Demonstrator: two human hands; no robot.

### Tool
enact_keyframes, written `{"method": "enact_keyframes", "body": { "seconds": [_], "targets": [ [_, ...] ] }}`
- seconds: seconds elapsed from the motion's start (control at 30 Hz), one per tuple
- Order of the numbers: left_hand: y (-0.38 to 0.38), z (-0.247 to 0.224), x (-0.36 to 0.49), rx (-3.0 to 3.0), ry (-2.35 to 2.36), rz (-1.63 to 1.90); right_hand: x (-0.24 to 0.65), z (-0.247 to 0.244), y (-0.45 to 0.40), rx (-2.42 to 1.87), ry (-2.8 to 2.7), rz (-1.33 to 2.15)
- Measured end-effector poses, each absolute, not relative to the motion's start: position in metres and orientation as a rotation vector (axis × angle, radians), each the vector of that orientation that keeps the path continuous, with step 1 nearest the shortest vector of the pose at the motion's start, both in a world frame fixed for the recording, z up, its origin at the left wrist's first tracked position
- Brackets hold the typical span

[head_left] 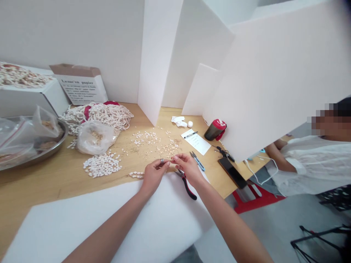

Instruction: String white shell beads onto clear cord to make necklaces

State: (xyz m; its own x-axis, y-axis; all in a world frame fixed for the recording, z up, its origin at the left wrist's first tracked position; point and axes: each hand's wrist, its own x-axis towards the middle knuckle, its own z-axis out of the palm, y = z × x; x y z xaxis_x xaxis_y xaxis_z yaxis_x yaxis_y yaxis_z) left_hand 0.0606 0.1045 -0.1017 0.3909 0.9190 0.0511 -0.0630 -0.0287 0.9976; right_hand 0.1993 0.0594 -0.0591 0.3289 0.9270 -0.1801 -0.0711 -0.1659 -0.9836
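My left hand point(154, 176), with a ring on one finger, is closed in a pinch. Opposite it, my right hand point(189, 168) pinches too, and the fingertips of both nearly meet. Whatever small piece lies between them is too tiny to make out. A short strand of white shells point(135, 175) lies beside my left hand. Black-and-red pliers point(188, 185) rest below my right hand, on the white sheet point(90, 223). Blue snips point(197, 161) lie just right of that hand. Small gold-coloured pieces point(168, 149) and loose white shells point(145, 138) are scattered beyond my fingers.
A heap of white shells point(102, 164), a plastic bag point(95, 138), bundled white strands point(112, 115) and a metal bowl point(61, 140) stand left. Right are a note point(200, 144), a cup point(215, 129), keys point(225, 153), a phone point(232, 172) and a seated person point(309, 160). White panels point(161, 54) rise behind.
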Motion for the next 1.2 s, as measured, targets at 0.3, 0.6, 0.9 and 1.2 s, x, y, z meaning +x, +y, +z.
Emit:
{"method": "enact_keyframes", "body": {
  "seconds": [0.3, 0.6, 0.9, 1.2],
  "targets": [
    [0.104, -0.104, 0.062, 1.362, 0.836, 0.965, 0.197, -0.068, 0.060, -1.509, -0.918, 0.946],
    [0.103, -0.102, 0.061, 1.327, 0.844, 0.946, 0.195, -0.068, 0.059, -1.560, -0.930, 0.922],
    [0.104, -0.101, 0.060, 1.300, 0.803, 0.953, 0.191, -0.065, 0.057, -1.655, -0.953, 0.825],
    [0.108, -0.104, 0.060, 1.226, 0.800, 0.908, 0.195, -0.078, 0.056, -1.691, -1.091, 0.709]
  ]
}}
